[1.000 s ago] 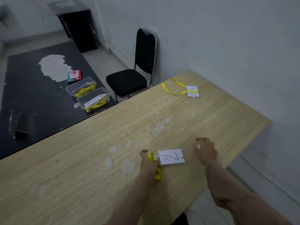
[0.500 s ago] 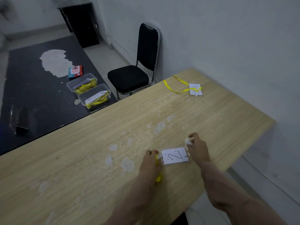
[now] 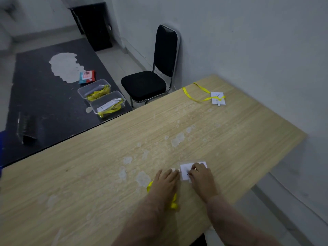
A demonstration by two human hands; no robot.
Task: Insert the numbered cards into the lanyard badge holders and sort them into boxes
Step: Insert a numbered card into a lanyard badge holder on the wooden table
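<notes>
A white numbered card (image 3: 185, 172) lies in a clear badge holder (image 3: 192, 161) near the wooden table's (image 3: 106, 174) front edge. My left hand (image 3: 166, 182) lies flat, fingertips pressing the holder's left end, and the yellow lanyard (image 3: 174, 201) runs beneath it. My right hand (image 3: 201, 176) covers the card's right part, its curled fingertips pinching the card. A second card (image 3: 218, 98) with a yellow lanyard (image 3: 192, 97) lies at the table's far right. Two clear boxes (image 3: 95, 89) (image 3: 108, 104) holding yellow lanyards and badges stand on the black table (image 3: 44, 96) to the left.
A black chair (image 3: 147, 84) stands by the wall between the two tables. On the black table lie a red-and-blue wipes pack (image 3: 87, 76) and a dark object (image 3: 26, 129). The wall runs close along the right.
My right hand came in from the right onto the card and now covers its number. My left hand slid forward to the holder's left end. The view shifted slightly.
</notes>
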